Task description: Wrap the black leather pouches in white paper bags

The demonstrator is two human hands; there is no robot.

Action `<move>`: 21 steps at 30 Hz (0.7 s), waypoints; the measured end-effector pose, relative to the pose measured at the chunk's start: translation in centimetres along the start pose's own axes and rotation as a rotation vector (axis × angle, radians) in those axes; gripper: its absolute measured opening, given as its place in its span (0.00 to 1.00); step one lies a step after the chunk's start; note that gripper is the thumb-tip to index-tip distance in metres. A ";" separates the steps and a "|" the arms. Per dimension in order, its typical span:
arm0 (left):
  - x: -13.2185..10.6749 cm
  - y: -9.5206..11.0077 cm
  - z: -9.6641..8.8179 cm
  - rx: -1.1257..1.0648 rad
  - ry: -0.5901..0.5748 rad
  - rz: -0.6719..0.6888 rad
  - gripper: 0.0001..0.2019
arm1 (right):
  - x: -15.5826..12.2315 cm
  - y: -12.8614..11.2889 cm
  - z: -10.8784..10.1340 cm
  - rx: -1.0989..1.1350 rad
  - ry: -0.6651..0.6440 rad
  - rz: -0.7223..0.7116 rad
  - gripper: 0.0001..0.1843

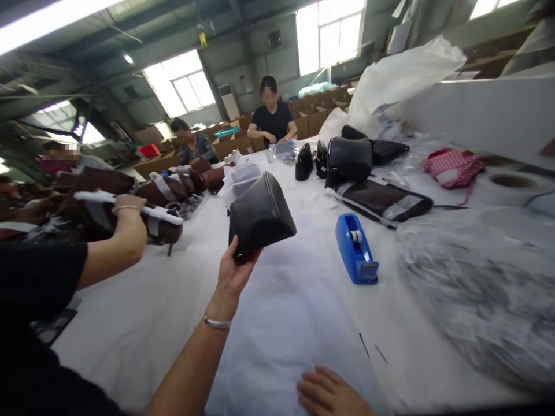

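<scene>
My left hand (236, 273) grips a black leather pouch (262, 216) by its lower edge and holds it up, tilted, above the table. The thumb is on the near side; the other fingers are partly hidden behind the pouch. Down at the bottom edge, my right hand (332, 393) lies with fingers stretched out on white paper (299, 323), holding nothing. Right of the pouch stands a blue tape dispenser (356, 251).
A co-worker's hand (130, 205) at left touches brown bags (104, 185). Several black pouches (350, 159) and a dark flat bag (381, 199) sit at the back right. Clear plastic bags (472, 283) heap on the right, near a tape roll (514, 182). People work across the table.
</scene>
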State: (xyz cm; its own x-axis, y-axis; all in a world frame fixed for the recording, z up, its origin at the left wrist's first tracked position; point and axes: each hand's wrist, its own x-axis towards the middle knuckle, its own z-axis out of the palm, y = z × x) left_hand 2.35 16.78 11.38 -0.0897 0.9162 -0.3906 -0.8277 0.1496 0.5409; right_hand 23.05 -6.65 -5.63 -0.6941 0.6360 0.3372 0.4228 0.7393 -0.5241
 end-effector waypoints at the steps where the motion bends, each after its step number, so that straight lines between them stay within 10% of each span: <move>1: -1.3 -0.3 -1.5 -0.012 0.011 -0.014 0.07 | 0.1 -0.4 -0.1 -0.004 -0.045 0.019 0.22; 7: -7.0 -3.2 -8.7 0.015 -0.012 -0.093 0.13 | 0.4 -3.3 -2.7 0.125 -0.199 0.181 0.22; 15: -11.5 -7.5 -14.1 0.068 -0.052 -0.072 0.19 | 0.5 -2.3 -2.6 0.736 0.313 0.617 0.23; 21: -13.3 -11.6 -16.4 0.098 -0.044 -0.096 0.23 | 1.7 -1.3 -3.0 1.219 0.433 0.809 0.36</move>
State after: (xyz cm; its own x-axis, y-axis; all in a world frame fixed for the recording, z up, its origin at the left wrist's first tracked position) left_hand 4.09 -3.19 -1.89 0.0140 0.9110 -0.4122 -0.7728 0.2714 0.5737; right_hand 23.09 -5.83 -2.01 -0.2089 0.9414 -0.2648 -0.2796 -0.3170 -0.9063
